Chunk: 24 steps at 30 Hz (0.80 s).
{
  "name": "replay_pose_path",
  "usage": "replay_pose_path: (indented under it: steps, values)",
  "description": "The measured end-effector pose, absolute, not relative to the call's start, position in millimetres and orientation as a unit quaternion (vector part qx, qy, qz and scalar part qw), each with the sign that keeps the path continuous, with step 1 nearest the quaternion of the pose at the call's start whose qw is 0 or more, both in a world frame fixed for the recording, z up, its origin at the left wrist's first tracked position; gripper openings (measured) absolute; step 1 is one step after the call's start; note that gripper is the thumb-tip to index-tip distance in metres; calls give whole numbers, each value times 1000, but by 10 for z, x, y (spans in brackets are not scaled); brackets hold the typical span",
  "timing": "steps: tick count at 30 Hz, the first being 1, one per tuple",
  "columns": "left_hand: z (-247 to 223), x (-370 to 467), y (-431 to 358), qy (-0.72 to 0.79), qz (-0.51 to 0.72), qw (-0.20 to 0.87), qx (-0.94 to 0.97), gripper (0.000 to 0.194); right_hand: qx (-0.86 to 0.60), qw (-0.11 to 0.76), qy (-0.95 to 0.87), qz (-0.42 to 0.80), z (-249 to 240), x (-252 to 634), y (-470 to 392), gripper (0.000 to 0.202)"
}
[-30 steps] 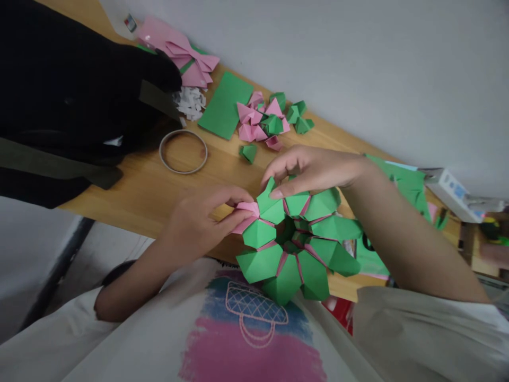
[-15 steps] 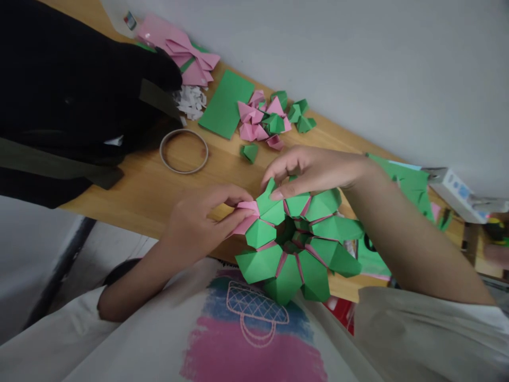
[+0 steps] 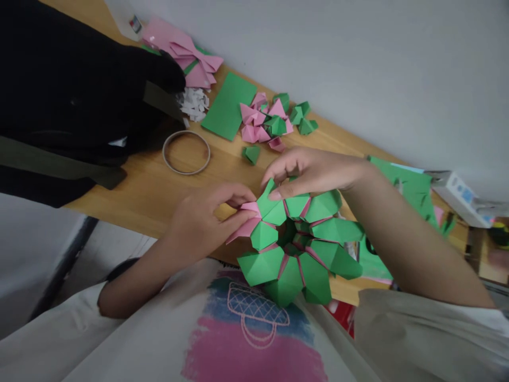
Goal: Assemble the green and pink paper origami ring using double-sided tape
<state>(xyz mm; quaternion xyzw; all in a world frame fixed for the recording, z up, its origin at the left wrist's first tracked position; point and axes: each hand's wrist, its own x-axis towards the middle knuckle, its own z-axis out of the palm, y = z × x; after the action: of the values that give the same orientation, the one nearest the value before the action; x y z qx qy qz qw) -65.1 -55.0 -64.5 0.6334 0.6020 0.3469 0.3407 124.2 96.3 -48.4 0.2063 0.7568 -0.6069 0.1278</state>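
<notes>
Left hand (image 3: 202,217) bent in from the side, the person pinches a pink piece (image 3: 243,229) between thumb and forefinger, right where it sticks out from the rim of the ring (image 3: 289,278). The right hand (image 3: 308,168) arches over the far side, its thumb laid on a green petal (image 3: 267,197) just beside that pink fold and its fingers curled down behind; I see the petal held between them, though how firmly I can't say from here.

The ring itself sits at the near edge of the table (image 3: 139,196), close against the shirt (image 3: 167,339), tilted so its dark middle shows. By my reckoning it is well along: green petals run all the way round, with thin pink seams between them. The left side looks unfinished, since the pink piece juts out beyond its green neighbours.

Plenty lies unused. A heap of loose folds (image 3: 250,114), pink and green, rests beyond the hands toward the wall (image 3: 358,63), with one green fold (image 3: 251,154) apart on the near side. Past them are a flat green sheet (image 3: 230,106) and some white scraps (image 3: 194,103).
</notes>
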Motion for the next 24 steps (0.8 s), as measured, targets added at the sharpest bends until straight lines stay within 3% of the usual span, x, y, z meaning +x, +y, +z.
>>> replay_pose_path:
  steps: [12, 24]
  values:
    - [-547, -679, -445, 589, 304, 418, 622, 8, 205, 125, 750, -616, -491, 1232, 955, 25]
    - [-579, -662, -431, 577, 319, 416, 627, 10, 202, 130, 753, -613, -474, 1232, 947, 21]
